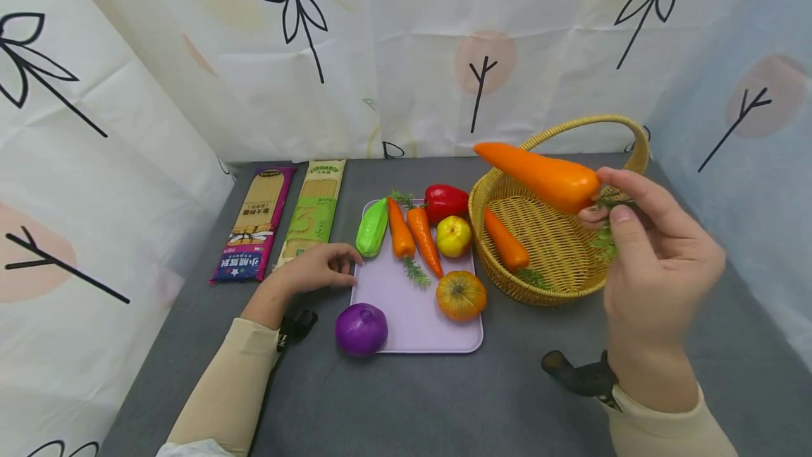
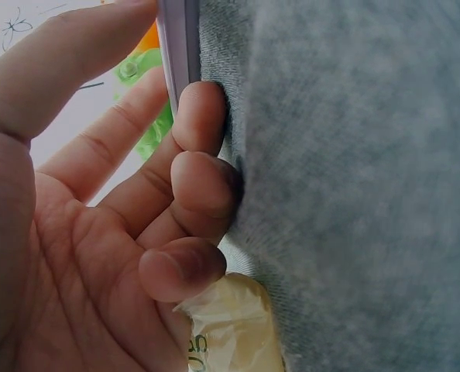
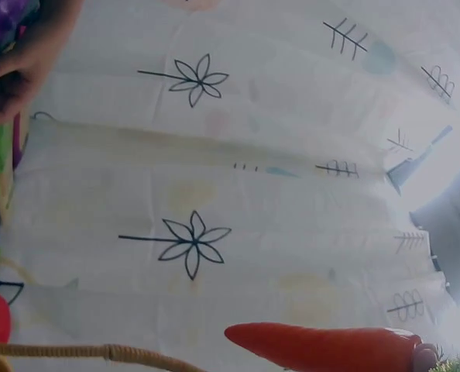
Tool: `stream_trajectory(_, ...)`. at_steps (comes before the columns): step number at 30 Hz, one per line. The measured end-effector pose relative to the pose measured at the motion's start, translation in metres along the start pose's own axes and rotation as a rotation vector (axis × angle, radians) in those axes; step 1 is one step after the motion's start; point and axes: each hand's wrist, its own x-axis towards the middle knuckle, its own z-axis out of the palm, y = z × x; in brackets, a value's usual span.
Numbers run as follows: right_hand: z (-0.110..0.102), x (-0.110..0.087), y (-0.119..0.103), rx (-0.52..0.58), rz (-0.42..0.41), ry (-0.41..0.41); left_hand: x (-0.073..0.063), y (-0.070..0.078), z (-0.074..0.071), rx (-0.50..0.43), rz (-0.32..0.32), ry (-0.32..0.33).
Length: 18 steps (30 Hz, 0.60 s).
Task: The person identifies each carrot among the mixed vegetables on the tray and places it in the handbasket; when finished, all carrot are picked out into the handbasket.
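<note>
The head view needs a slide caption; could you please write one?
Right hand holds a carrot near a woven basket while the left hand rests at the edge of the lilac tray.

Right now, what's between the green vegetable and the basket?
In the head view, from the green vegetable to the basket: one carrot, a second carrot, then the yellow vegetable, with the red pepper beyond it.

It's bright in here, the light soft and even, with gleams on the purple vegetable (image 1: 361, 330) and faint shadows on the table (image 1: 495, 393). White glare hazes the right wrist view's right side; the left wrist view's tabletop blurs.
</note>
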Motion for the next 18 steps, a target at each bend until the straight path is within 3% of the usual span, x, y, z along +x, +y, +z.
stream_trajectory(10,-0.025,0.025,-0.016,-0.064,-0.029,0.236,-0.001,0.002,0.0,-0.003,-0.002,0.004)
stream_trajectory(18,-0.051,0.036,-0.024,-0.084,-0.03,0.268,-0.001,0.001,0.001,0.0,-0.011,0.007)
